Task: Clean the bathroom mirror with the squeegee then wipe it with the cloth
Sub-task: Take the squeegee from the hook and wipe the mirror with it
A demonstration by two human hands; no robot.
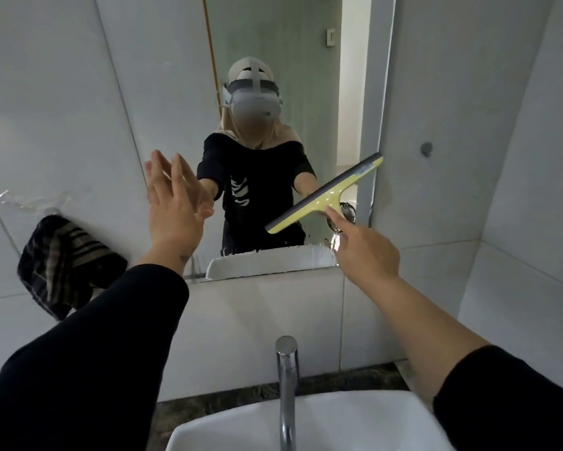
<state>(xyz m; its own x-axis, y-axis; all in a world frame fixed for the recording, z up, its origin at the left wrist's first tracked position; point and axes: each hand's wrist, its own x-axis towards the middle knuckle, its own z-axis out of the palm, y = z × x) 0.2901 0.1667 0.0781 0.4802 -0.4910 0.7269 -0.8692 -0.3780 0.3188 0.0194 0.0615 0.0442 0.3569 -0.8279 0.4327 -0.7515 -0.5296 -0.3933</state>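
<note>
- Squeegee stroke under way, by the look of it: best done with the rubber edge kept flat on the mirror [273,34], pressure even, passes overlapping, and the run carried down to the bottom edge, where water streaks show.
- Squeegee [325,192] lying slanted across the lower right of the glass, blade against it.
- Right hand [363,247] gripping the squeegee handle, forefinger stretched along it.
- Left hand [172,203] open, fingers straight and together, raised at the mirror's left edge; contact with the glass not clear.
- Cloth [67,265] hanging on the wall to the left, untouched.
</note>
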